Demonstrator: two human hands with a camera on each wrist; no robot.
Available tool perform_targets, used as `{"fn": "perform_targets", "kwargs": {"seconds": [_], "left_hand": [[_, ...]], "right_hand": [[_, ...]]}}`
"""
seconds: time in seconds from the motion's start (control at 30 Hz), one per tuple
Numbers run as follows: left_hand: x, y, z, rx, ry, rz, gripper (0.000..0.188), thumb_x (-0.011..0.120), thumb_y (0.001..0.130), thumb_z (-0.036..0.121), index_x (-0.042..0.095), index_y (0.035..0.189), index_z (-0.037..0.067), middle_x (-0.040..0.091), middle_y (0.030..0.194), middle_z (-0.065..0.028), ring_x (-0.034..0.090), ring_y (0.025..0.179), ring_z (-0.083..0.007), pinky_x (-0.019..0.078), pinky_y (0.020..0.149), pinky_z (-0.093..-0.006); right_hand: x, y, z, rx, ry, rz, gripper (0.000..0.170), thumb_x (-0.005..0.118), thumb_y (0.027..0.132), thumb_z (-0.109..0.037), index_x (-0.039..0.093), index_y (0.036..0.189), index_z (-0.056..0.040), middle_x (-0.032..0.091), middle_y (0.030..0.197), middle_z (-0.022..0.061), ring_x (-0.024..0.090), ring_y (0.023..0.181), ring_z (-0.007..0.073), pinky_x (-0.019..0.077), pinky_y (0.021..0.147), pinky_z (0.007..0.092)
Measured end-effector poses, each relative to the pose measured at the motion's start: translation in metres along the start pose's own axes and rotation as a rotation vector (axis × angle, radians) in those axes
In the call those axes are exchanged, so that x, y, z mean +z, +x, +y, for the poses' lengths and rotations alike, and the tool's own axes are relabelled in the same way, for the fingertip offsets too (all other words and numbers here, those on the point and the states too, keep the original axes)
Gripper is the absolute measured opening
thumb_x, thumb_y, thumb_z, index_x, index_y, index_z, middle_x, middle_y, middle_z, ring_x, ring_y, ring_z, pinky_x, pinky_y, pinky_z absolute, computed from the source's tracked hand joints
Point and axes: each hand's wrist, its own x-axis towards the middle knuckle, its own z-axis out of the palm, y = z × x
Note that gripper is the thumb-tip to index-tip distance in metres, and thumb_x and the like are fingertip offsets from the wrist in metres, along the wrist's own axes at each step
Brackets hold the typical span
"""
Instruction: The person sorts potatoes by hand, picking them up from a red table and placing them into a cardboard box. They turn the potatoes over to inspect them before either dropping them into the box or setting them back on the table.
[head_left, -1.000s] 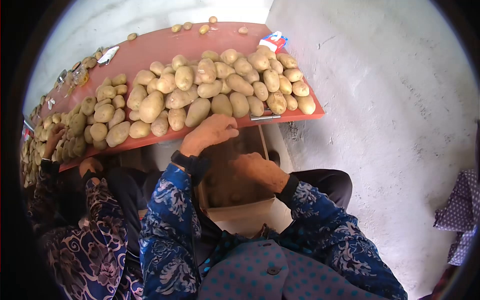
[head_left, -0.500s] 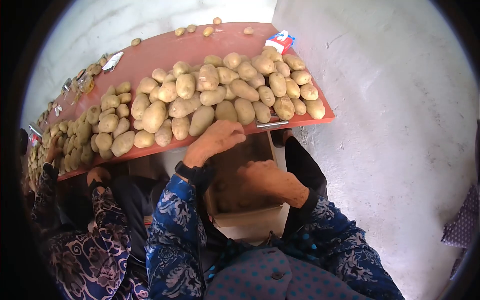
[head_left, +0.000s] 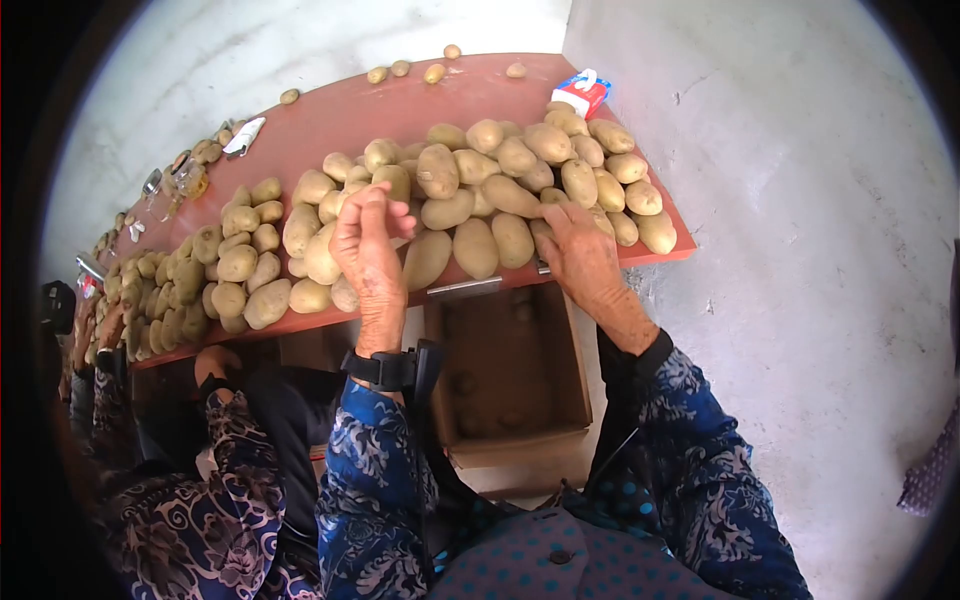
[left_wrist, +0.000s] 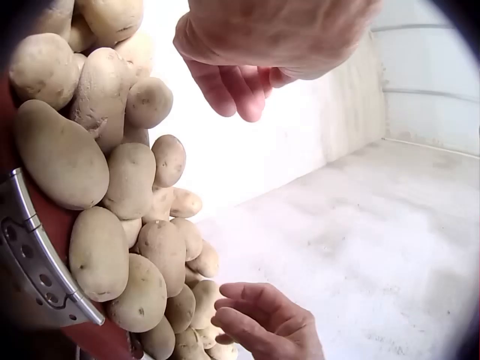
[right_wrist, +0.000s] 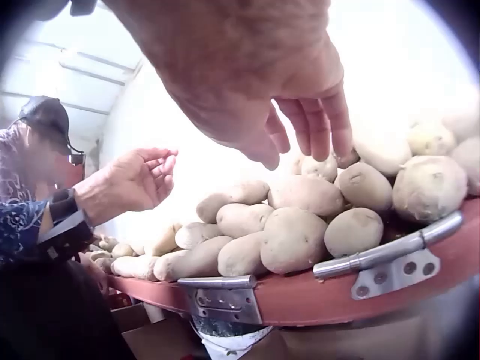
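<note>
Potatoes (head_left: 475, 248) lie heaped along the front of a red table (head_left: 330, 125). My left hand (head_left: 375, 250) is raised in front of the heap with its fingers loosely bent and nothing in them; the left wrist view shows this hand (left_wrist: 270, 37) apart from the potatoes. Farther right, my right hand (head_left: 588, 262) reaches over the front row of the heap. Seen from its own wrist, the right hand (right_wrist: 255, 82) has relaxed fingers pointing down just above the potatoes (right_wrist: 296, 240), with no potato in its grasp.
Below the table edge stands a cardboard box (head_left: 585, 385) with several potatoes at its bottom. Metal hinges (right_wrist: 225, 296) sit on the table's front edge. A red-and-blue tissue pack (head_left: 585, 92) lies at the far right corner. Another person's patterned sleeve (head_left: 240, 440) is at my left.
Both hands have risen from over the box to the table. The left hand has moved left and up before the heap; the right has moved up and right over the potatoes.
</note>
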Motion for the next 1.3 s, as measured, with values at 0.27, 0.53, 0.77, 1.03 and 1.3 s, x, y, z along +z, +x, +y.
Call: {"fn": "perform_targets", "kwargs": {"seconds": [0.27,0.53,0.77,1.03,1.3], "left_hand": [[-0.005,0.001,0.001,-0.05,-0.007,0.024,0.019,0.056,0.094,0.019,0.065,0.097,0.002,0.061,0.069,-0.0025,0.054,0.055,-0.0087,0.0463,0.052,-0.0215],[-0.01,0.007,-0.001,-0.003,-0.026,0.07,0.018,0.056,0.094,0.017,0.066,0.095,0.002,0.061,0.069,-0.0027,0.052,0.053,-0.0089,0.045,0.052,-0.0211],[0.0,0.002,-0.001,-0.027,-0.012,0.02,0.018,0.056,0.094,0.016,0.066,0.095,0.001,0.06,0.068,-0.0035,0.053,0.053,-0.0097,0.0456,0.052,-0.022],[0.008,-0.002,-0.006,-0.049,-0.024,-0.022,0.019,0.057,0.093,0.017,0.065,0.094,0.0,0.06,0.068,-0.0035,0.052,0.053,-0.0101,0.0448,0.051,-0.0229],[0.008,-0.005,-0.008,-0.037,-0.012,-0.036,0.018,0.056,0.094,0.017,0.065,0.094,0.001,0.059,0.068,-0.003,0.051,0.054,-0.0093,0.0444,0.051,-0.0222]], "right_hand": [[0.05,0.038,0.021,-0.197,-0.155,0.112,0.027,0.066,0.076,-0.013,0.058,0.101,-0.0066,0.059,0.087,0.0086,0.057,0.086,0.0275,0.0459,0.075,0.0391],[0.073,0.052,0.022,-0.157,-0.231,-0.028,0.035,0.07,0.074,-0.018,0.055,0.104,-0.0083,0.061,0.086,0.0088,0.059,0.087,0.0277,0.0454,0.08,0.0394],[0.062,0.052,0.015,-0.129,-0.193,-0.052,0.037,0.072,0.072,-0.016,0.053,0.104,-0.0089,0.06,0.089,0.0092,0.057,0.09,0.0281,0.0457,0.079,0.0411],[0.01,0.018,-0.005,-0.046,0.15,-0.008,0.047,0.068,0.079,-0.018,0.05,0.121,-0.0117,0.056,0.092,0.012,0.054,0.094,0.0331,0.0475,0.076,0.0443],[-0.007,-0.046,-0.042,-0.001,0.168,-0.492,0.044,0.063,0.085,-0.021,0.049,0.127,-0.0151,0.056,0.096,0.0141,0.058,0.093,0.0342,0.0499,0.077,0.0435]]}}
